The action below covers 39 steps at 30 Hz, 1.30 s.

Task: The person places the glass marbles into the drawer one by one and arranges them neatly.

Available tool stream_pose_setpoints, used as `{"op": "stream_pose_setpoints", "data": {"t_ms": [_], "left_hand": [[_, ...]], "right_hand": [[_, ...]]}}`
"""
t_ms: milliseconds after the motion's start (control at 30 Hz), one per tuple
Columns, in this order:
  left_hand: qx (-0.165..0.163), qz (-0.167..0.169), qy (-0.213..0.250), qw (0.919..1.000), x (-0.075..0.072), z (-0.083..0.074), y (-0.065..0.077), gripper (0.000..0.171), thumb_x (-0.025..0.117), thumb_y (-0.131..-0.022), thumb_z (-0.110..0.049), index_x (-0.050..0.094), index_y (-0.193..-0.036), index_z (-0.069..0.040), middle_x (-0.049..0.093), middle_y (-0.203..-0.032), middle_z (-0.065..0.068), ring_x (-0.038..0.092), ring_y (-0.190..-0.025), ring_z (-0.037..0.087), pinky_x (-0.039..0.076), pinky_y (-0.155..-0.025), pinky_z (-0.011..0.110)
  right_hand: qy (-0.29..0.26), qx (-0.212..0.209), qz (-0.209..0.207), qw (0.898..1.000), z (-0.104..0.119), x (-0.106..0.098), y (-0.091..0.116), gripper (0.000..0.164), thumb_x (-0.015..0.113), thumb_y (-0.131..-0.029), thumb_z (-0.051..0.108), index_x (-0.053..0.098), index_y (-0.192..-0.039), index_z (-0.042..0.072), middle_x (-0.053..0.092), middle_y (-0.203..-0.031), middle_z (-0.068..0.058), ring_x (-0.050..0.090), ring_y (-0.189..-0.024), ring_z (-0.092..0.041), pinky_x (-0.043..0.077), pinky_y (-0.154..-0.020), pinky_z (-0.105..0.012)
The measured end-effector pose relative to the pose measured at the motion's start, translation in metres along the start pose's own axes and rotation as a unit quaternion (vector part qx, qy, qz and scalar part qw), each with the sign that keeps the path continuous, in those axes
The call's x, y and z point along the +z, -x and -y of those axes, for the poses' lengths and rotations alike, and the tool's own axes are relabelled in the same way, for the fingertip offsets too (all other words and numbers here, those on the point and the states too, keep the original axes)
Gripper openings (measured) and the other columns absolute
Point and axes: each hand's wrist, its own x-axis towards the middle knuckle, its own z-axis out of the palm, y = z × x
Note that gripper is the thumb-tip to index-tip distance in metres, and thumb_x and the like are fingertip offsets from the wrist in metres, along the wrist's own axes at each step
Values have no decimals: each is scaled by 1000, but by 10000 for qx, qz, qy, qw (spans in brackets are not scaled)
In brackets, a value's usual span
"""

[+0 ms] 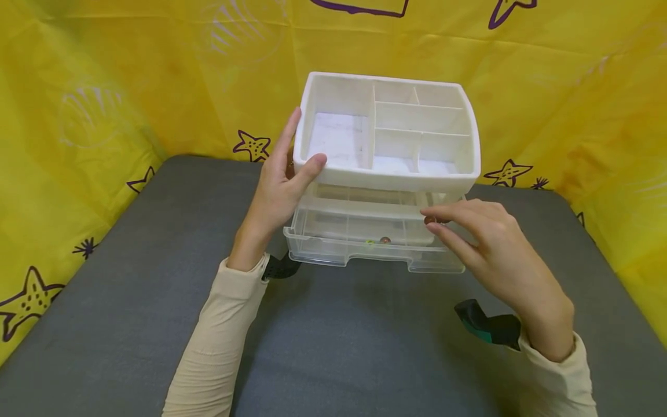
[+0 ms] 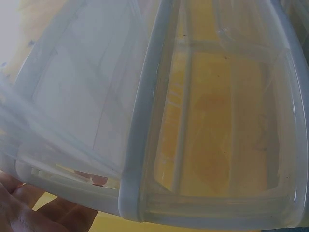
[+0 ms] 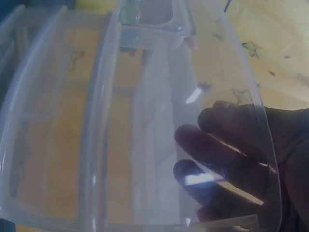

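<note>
A white plastic drawer organizer (image 1: 385, 180) with a divided top tray stands in the middle of the head view. Its clear drawer (image 1: 323, 250) is pulled out toward me and holds a small brown ball (image 1: 385, 240) and a small yellow-green piece (image 1: 370, 242). My left hand (image 1: 278, 185) grips the organizer's left side, thumb over the front rim. Over the drawer's right end, my right hand (image 1: 484, 243) pinches a small reddish-brown ball (image 1: 429, 220) between thumb and fingers. The right wrist view shows those fingers (image 3: 207, 183) through clear plastic, with a greenish ball (image 3: 129, 13) near the top.
The organizer is on a dark grey table (image 1: 130, 278). Behind it hangs a yellow cloth (image 1: 172, 75) with starfish and shell drawings, which also runs along both sides. Black wrist straps (image 1: 281, 266) show at both cuffs.
</note>
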Motion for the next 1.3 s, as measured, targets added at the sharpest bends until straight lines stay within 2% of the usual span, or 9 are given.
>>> {"op": "stream_pose_setpoints", "data": {"t_ms": [133, 367, 600, 767, 1000, 1133, 1300], "left_hand": [[-28, 10, -13, 10000, 0, 0, 0, 75, 62, -97, -14, 21, -159, -24, 39, -155, 9, 55, -112, 18, 53, -89, 26], [-62, -3, -18, 10000, 0, 1, -1, 75, 62, -97, -14, 22, -159, -25, 42, -152, 10, 58, -109, 20, 54, -87, 26], [-72, -16, -80, 9999, 0, 1, -1, 75, 62, -97, -14, 22, -159, -25, 43, -151, 11, 58, -108, 20, 54, -86, 26], [-60, -11, -55, 10000, 0, 0, 0, 75, 62, -97, -13, 22, -159, -25, 41, -152, 10, 57, -109, 19, 54, -87, 26], [-50, 3, -60, 10000, 0, 0, 1, 75, 62, -97, -13, 22, -159, -26, 42, -152, 11, 58, -108, 19, 55, -85, 25], [-76, 4, -56, 10000, 0, 0, 1, 75, 62, -97, -14, 22, -159, -27, 42, -152, 10, 58, -108, 19, 54, -86, 25], [-74, 0, -47, 10000, 0, 0, 0, 75, 62, -97, -13, 21, -159, -25, 40, -154, 9, 56, -110, 18, 53, -87, 25]], "right_hand": [[-94, 45, 84, 9999, 1, 2, -2, 29, 73, -86, 2, 74, -115, 8, 76, -103, -1, 64, -91, -12, 42, -84, -27], [-157, 345, 423, 9984, 3, 6, -4, 22, 64, -93, 2, 74, -110, 13, 75, -94, 5, 64, -85, -8, 40, -80, -23], [-113, 490, 507, 9975, 4, 6, -3, 22, 63, -94, 2, 75, -108, 14, 74, -89, 6, 63, -82, -7, 40, -79, -25], [-133, 356, 389, 9985, 3, 8, -3, 22, 64, -93, 1, 75, -108, 12, 75, -92, 4, 63, -84, -8, 40, -80, -24], [-253, -48, -77, 9996, 0, 6, -3, 25, 73, -84, -3, 75, -105, 10, 75, -96, -1, 64, -86, -7, 44, -79, -15], [-85, 75, -123, 9999, -1, 1, -2, 25, 77, -80, -2, 76, -103, 7, 75, -96, -3, 63, -90, -8, 43, -85, -15], [139, 281, -112, 9994, -3, -6, 0, 24, 79, -78, -1, 76, -101, 7, 75, -95, -3, 62, -89, -5, 42, -84, -14]]}}
